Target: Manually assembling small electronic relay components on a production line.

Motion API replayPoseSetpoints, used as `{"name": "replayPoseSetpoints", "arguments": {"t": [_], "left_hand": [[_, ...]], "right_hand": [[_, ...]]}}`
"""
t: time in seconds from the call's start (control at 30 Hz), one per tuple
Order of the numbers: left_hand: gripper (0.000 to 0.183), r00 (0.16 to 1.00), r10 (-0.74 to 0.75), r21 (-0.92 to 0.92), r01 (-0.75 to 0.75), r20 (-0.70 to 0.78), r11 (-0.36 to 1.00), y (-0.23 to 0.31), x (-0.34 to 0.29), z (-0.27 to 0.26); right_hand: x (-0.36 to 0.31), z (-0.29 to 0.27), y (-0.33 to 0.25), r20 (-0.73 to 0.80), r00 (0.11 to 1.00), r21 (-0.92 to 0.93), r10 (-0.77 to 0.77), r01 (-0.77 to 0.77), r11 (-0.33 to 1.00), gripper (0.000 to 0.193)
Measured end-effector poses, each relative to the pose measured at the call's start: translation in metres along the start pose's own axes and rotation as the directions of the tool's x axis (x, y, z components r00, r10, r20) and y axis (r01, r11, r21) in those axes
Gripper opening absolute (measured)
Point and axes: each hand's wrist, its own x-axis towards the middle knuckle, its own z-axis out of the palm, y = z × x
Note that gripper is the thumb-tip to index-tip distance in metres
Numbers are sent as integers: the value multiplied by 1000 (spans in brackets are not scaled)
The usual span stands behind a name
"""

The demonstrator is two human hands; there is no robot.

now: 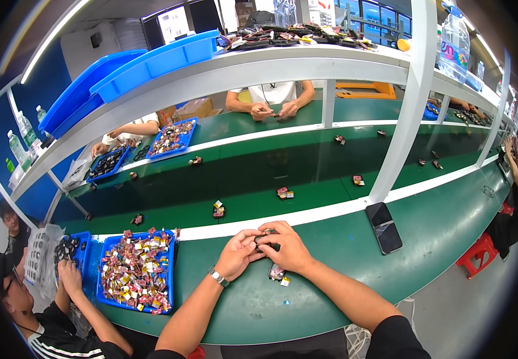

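Observation:
Over the green bench, my left hand (238, 253) and my right hand (286, 246) meet with fingertips pinched on a small black part (274, 246), mostly covered by the fingers. My left wrist wears a metal watch (218, 277). Just below my right hand, a small electronic piece (277, 272) with a yellow-and-white tab lies on the bench. Left of my left forearm sits a blue tray (171, 272) heaped with small reddish pieces that carry white and yellow tabs.
A dark phone (383, 228) lies right of my hands, near a white post (399, 113). Beyond, a green conveyor (247, 200) carries scattered small pieces. At left, a co-worker's hands (69, 276) work over another blue tray (85, 251). A shelf (259, 66) spans above.

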Motion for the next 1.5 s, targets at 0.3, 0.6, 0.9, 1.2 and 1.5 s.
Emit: {"name": "replayPoseSetpoints", "arguments": {"t": [0.3,0.6,0.9,1.2,1.5], "left_hand": [[27,1000,12,-13,-12,-5,1000,-1,-1,1],[28,999,35,-21,-35,3,999,-2,0,1],[29,999,54,-37,-54,9,998,-7,1,-2],[31,998,60,-61,-61,-10,996,-6,1,-4],[30,997,47,-66,-51,-56,996,-5,-1,-4]], "right_hand": [[-2,2,2,-16,999,58,49,-48,997,12],[0,2,-1,-6,999,73,48,-48,996,12],[-1,5,-2,-3,1000,78,25,-25,997,15],[-1,5,-5,-126,992,11,-21,23,1000,16],[-1,8,-11,-173,968,-179,-185,153,972,20]]}}
